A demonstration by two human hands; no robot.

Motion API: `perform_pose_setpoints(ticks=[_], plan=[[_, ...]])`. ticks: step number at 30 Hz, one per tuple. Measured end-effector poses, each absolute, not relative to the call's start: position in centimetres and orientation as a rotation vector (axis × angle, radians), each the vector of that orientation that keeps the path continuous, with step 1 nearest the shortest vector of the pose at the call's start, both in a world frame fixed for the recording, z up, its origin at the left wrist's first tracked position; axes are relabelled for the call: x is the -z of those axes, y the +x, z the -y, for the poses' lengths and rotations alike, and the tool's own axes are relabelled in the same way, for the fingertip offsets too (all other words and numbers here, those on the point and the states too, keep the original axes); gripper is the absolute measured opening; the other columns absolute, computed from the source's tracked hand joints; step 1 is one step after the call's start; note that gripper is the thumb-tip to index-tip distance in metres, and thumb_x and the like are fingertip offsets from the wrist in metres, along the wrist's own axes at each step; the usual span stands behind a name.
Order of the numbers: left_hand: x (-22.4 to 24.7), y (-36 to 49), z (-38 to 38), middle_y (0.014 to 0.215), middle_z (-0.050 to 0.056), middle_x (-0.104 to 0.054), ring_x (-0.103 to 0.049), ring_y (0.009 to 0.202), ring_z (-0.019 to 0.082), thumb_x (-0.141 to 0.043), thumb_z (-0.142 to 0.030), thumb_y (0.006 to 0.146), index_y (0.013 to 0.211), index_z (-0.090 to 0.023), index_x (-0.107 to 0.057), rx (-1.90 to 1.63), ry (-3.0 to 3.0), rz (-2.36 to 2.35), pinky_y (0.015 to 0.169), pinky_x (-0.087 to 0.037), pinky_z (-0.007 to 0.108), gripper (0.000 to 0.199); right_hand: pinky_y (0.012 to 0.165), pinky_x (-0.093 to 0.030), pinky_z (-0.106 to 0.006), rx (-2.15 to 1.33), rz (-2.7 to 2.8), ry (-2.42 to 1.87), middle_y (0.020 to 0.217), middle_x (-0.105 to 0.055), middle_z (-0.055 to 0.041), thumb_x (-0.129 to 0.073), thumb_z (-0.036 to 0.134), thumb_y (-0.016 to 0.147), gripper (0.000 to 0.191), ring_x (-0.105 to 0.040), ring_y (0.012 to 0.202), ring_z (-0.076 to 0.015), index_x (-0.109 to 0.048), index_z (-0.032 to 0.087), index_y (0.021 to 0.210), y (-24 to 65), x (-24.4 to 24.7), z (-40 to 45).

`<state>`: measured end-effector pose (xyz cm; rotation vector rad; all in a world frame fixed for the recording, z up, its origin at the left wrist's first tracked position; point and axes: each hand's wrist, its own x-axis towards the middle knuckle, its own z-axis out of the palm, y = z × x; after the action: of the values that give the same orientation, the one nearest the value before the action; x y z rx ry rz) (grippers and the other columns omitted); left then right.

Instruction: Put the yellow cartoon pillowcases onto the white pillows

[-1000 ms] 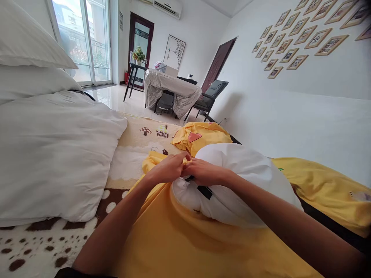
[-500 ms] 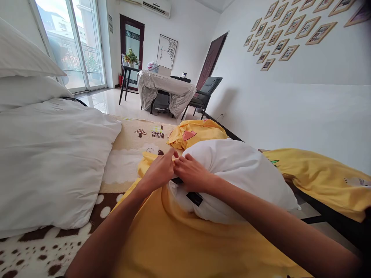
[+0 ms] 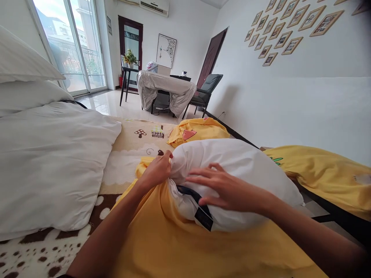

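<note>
A white pillow (image 3: pixel 246 162) lies partly inside a yellow pillowcase (image 3: pixel 171 247), which spreads out below it. My left hand (image 3: pixel 157 168) is closed at the case's edge, pinching the yellow cloth against the pillow's near left end. Over the pillow, my right hand (image 3: pixel 223 187) is open with fingers spread and slightly blurred; whether it touches the fabric I cannot tell. A dark strip with a black label (image 3: pixel 204 219) shows on the pillow below that hand. The part of the pillow inside the case is hidden.
White pillows (image 3: pixel 52 166) are piled on the left of the patterned blanket (image 3: pixel 127 135). Crumpled yellow cloth (image 3: pixel 199 129) lies beyond the pillow, and a yellow-covered pillow (image 3: pixel 321 166) is at the right. Farther off stand a covered table (image 3: pixel 165 83) and a dark chair (image 3: pixel 208 90).
My right hand has let go near the left hand, moved right and opened. The pillow's left end and black label are more exposed. My left hand keeps its grip, slightly farther left.
</note>
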<state>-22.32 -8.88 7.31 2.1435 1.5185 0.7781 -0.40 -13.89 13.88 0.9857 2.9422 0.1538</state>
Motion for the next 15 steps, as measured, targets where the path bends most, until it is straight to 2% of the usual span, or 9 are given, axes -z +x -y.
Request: perform_pose_setpoints(ticks=[1,3,6,7,9,10,12,15], plan=[[-7.4,-22.3,9.0,0.071,0.003,-0.058,-0.057,0.078,0.023,-0.038,-0.013,0.083,0.106,-0.018,-0.050,-0.783,2.137,-1.495,0.067,-0.037,0.030,0.026,0.103,-0.028,-0.048,-0.207,-2.954,1.031,0.139,-0.047,-0.0106,-0.053,0.037,0.090,0.050,-0.046,0.125,-0.0250,-0.042,0.027,0.138,-0.3,-14.4,12.7],[-7.6,-22.2,9.1,0.066,0.000,-0.054,-0.054,0.072,0.020,-0.039,-0.012,0.082,0.103,-0.019,-0.049,-0.799,2.133,-1.425,0.065,-0.035,0.028,0.024,0.106,-0.022,-0.051,-0.357,-2.950,1.152,0.147,-0.038,-0.0110,-0.056,0.029,0.087,0.057,-0.036,0.133,-0.0273,-0.038,0.026,0.141,-0.4,-15.1,9.6],[-7.7,-22.3,9.1,0.059,-0.005,-0.049,-0.051,0.066,0.017,-0.041,-0.011,0.081,0.101,-0.020,-0.047,-0.813,2.142,-1.323,0.062,-0.034,0.026,0.022,0.107,-0.013,-0.057,-0.277,-2.870,1.237,0.153,-0.024,-0.0114,-0.067,0.040,0.076,0.084,-0.019,0.140,-0.0324,-0.024,0.027,0.147,-0.7,-14.7,4.4],[-7.6,-22.4,9.0,0.058,-0.006,-0.047,-0.050,0.064,0.016,-0.041,-0.011,0.080,0.101,-0.020,-0.046,-0.801,2.154,-1.315,0.062,-0.034,0.025,0.023,0.107,-0.012,-0.058,-0.169,-2.837,1.273,0.152,-0.025,-0.0121,-0.069,0.046,0.074,0.093,-0.020,0.140,-0.0336,-0.018,0.026,0.149,-0.8,-14.3,3.0],[-7.4,-22.5,8.7,0.057,-0.006,-0.048,-0.051,0.063,0.015,-0.041,-0.012,0.080,0.101,-0.021,-0.045,-0.760,2.187,-1.348,0.061,-0.035,0.024,0.022,0.106,-0.017,-0.056,0.053,-2.776,1.322,0.146,-0.037,-0.0135,-0.067,0.052,0.072,0.098,-0.034,0.133,-0.0343,-0.013,0.025,0.150,-0.9,-13.3,1.2],[-7.2,-22.5,8.6,0.058,-0.006,-0.049,-0.052,0.064,0.015,-0.041,-0.013,0.080,0.100,-0.021,-0.044,-0.739,2.203,-1.382,0.060,-0.036,0.024,0.022,0.105,-0.021,-0.053,0.127,-2.764,1.330,0.140,-0.047,-0.0131,-0.065,0.052,0.074,0.093,-0.043,0.126,-0.0332,-0.018,0.025,0.149,-0.9,-12.8,0.9],[-6.8,-22.4,8.4,0.063,-0.004,-0.054,-0.054,0.068,0.016,-0.040,-0.013,0.080,0.099,-0.020,-0.044,-0.718,2.221,-1.466,0.061,-0.036,0.025,0.020,0.099,-0.030,-0.045,0.140,-2.814,1.316,0.121,-0.062,-0.0105,-0.061,0.045,0.079,0.070,-0.057,0.108,-0.0288,-0.037,0.023,0.141,-0.8,-11.9,1.2],[-6.3,-21.9,8.3,0.074,0.003,-0.062,-0.059,0.076,0.021,-0.043,-0.015,0.078,0.099,-0.018,-0.046,-0.704,2.216,-1.584,0.063,-0.037,0.028,0.021,0.088,-0.035,-0.036,-0.105,-2.957,1.276,0.101,-0.068,-0.0084,-0.058,0.032,0.081,0.044,-0.061,0.093,-0.0242,-0.055,0.019,0.123,-0.5,-11.2,3.4]])
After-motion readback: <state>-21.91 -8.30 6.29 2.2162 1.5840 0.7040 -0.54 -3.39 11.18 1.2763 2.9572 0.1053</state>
